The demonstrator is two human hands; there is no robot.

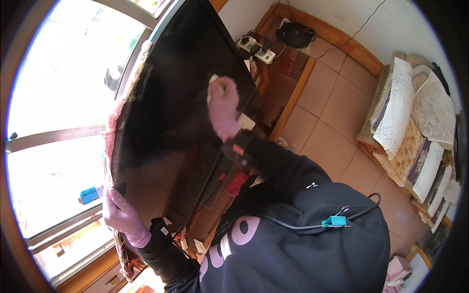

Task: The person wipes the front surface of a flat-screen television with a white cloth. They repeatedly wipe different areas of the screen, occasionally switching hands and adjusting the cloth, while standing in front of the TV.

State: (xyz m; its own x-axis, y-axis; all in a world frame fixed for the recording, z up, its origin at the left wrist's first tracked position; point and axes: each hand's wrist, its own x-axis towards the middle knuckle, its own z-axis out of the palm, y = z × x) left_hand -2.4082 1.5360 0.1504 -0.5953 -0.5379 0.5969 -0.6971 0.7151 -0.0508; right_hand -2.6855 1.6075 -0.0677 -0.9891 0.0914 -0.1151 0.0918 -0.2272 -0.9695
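Observation:
A large flat-screen television with a dark, glossy screen stands tilted across the view in front of me. My right hand, in a pink glove, grips a crumpled white cloth or tissue against or just over the screen; contact cannot be made out. Most of that wad is hidden by the fingers. Lower left, my left hand, gloved in pink too, clasps the television's edge, where a pink lace trim runs along the frame. Its fingertips are hidden behind the edge.
A wooden stand with a dark top carries a power strip with plugs. Beyond the tiled floor is a seat with folded fabrics. Bright windows are at left, with a blue can nearby.

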